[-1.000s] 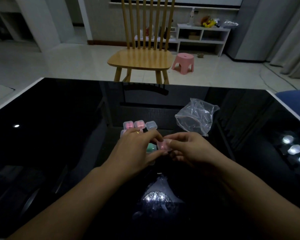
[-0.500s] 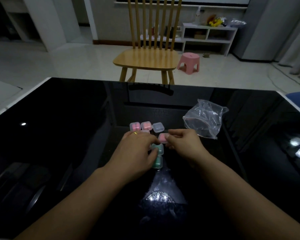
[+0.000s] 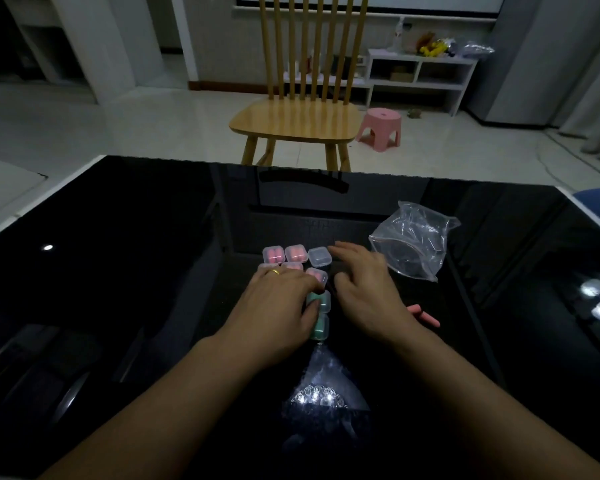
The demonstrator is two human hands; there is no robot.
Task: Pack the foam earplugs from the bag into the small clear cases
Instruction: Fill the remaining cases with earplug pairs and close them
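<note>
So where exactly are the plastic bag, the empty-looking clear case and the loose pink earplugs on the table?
plastic bag (image 3: 414, 244): head view, on its crinkled middle.
empty-looking clear case (image 3: 319, 256): head view, on its lid, right end of the back row.
loose pink earplugs (image 3: 425, 316): head view, on the part showing beside the right wrist.

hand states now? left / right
Left hand: fingers curled over the cluster of small cases; whether it grips one cannot be told.
Right hand: open, fingers spread, holding nothing.

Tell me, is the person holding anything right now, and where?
Nothing is clearly held. The right hand hovers open beside the cases. The left hand rests on them, thumb touching a green case; no grip shows.
</note>
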